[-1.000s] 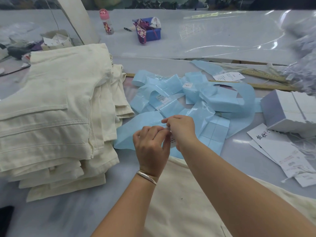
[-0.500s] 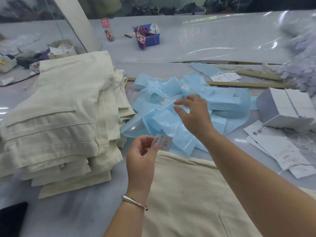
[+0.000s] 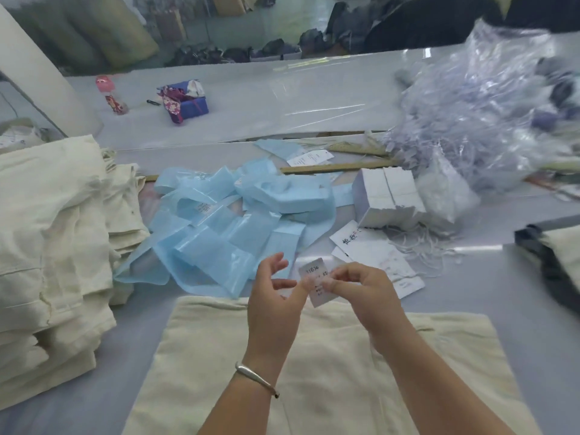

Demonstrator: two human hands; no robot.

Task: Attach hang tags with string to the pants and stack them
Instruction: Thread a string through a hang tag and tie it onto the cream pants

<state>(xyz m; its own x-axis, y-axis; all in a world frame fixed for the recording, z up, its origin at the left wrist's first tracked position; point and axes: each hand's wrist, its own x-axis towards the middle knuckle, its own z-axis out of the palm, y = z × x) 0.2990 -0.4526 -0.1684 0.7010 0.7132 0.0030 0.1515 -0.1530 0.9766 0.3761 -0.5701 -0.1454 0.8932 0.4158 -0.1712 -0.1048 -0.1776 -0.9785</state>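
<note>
Hang tag, a small white label printed "XS", is pinched between the thumb and fingers of the right hand, with the left hand touching its near edge, fingers loosely spread; both are held just above the cream pants lying flat on the table. Judged step: readying the tag before stringing; next, a string must be threaded through it. No string or tag hole can be made out, and the lower print is blurred.
</note>
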